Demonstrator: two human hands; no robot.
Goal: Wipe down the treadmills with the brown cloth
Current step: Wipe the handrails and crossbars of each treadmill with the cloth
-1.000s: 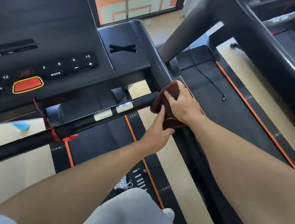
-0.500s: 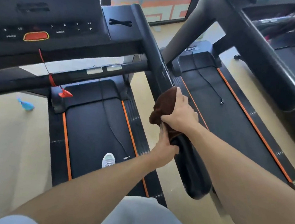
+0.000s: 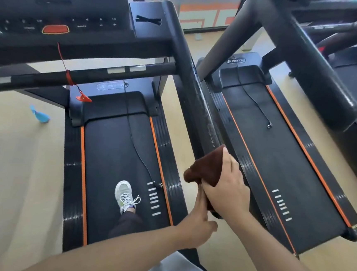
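Observation:
The brown cloth point(image 3: 207, 167) is wrapped over the lower end of the black right handrail point(image 3: 195, 98) of the treadmill point(image 3: 116, 143) I stand on. My right hand point(image 3: 225, 189) grips the cloth around the rail. My left hand point(image 3: 195, 224) reaches up from below, its fingers touching the cloth's underside by the rail end; how they lie is partly hidden by the right hand. The console point(image 3: 58, 20) with its red button sits at the upper left.
A second treadmill point(image 3: 279, 157) lies to the right, its thick handrail point(image 3: 311, 82) crossing above the belt. My white shoe point(image 3: 125, 195) stands on the left belt. A red safety clip point(image 3: 82, 98) hangs from the crossbar. A blue object point(image 3: 40, 115) lies on the floor at left.
Both hands slid the cloth down the handrail from the crossbar joint towards its lower end. The view tilted down, showing the belt and my shoe.

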